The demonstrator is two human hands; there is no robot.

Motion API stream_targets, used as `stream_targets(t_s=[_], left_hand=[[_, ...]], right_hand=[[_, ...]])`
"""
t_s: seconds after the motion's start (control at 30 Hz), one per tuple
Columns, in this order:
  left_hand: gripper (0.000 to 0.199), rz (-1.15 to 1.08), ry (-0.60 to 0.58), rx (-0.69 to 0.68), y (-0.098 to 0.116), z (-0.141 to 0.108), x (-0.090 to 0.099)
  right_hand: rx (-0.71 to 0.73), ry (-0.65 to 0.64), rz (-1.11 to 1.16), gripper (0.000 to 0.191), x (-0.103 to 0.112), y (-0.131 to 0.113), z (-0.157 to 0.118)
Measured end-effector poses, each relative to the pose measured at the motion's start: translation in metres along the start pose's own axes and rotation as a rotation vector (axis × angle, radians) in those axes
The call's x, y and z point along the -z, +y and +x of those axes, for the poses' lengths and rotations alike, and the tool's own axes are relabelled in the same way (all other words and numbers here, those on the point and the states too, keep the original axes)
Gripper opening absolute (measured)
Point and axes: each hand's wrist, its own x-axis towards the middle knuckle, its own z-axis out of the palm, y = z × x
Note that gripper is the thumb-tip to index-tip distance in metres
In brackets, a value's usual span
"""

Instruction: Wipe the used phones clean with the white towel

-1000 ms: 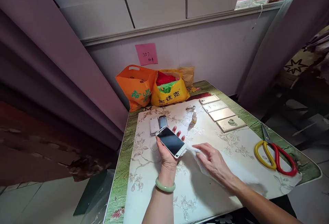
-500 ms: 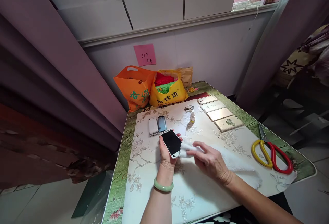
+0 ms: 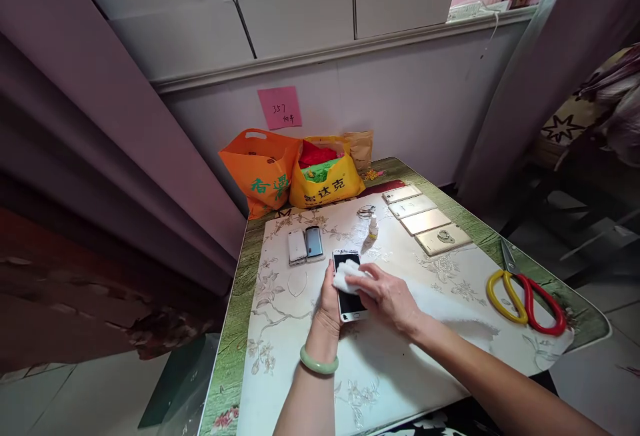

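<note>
A white smartphone with a dark screen rests in my left hand, whose fingers wrap its left edge and underside. A green bangle circles that wrist. My right hand pinches a white cloth and presses it on the upper part of the screen. The cloth's loose end trails to the right beneath my right forearm. Beyond the phone stands a small spray bottle. Two other phones, one white and one blue-grey, lie side by side to the left.
Several gold phones lie in a row at the right. Scissors with yellow and red handles sit near the right edge. An orange bag and a yellow bag stand against the wall. Glasses lie behind the bottle.
My right hand has brought the cloth leftward from the phone's lower right edge onto its screen. The phone has turned more upright and shifted slightly right in my left hand.
</note>
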Motion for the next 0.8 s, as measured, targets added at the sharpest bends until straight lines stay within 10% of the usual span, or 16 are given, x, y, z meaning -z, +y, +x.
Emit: stream_targets(t_s=[0.23,0.57,0.8], left_hand=[[0.051,0.017,0.018,0.072,-0.002,0.002,-0.003],[0.083,0.081,0.0,0.113,0.001,-0.001,0.004],[0.048,-0.019,0.013,0.119,0.002,0.005,0.007]], right_hand=[[-0.278,0.046,-0.07,0.04,0.001,0.011,0.031],[0.166,-0.115,0.084,0.053,-0.004,-0.01,-0.051],[0.0,0.046,0.032,0.044,-0.007,0.009,0.009]])
